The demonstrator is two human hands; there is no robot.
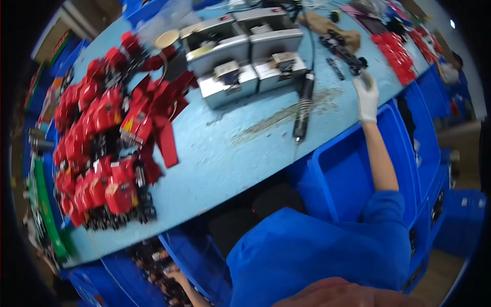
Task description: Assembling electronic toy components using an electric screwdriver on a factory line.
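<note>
Left hand (pixel 176 276), bare, sits low at the near edge of the view, down in a blue bin (pixel 169 250) under the bench edge, among small dark parts (pixel 153 261); whether the fingers clench or lie slack cannot be told, as they are too small and blurred. Nearest of all, a blue sleeve and shoulder fill the lower middle and hide much of the floor.

Right hand (pixel 366 97), in a white glove, is stretched far across to the right edge of the light blue bench (pixel 225 158). Its fingertips (pixel 365 78) close about the near end of a dark toy chassis with black wheels (pixel 343 48); the grip looks pinched but blur keeps it uncertain. The bare forearm crosses over a large blue crate (pixel 353 169) standing just beside the bench.

Middle distance: an electric screwdriver (pixel 304 105) lies on the bench, cable running away from it, beside a scatter of small screws (pixel 286 115). Left of that, a large heap of red toy bodies (pixel 105 138) covers the left bench end.

Farther: two grey metal fixtures (pixel 245 53) stand side by side, touching. Beyond the right hand, more red pieces (pixel 394 53) lie in a row, with a brown cloth (pixel 327 25) near the chassis.
</note>
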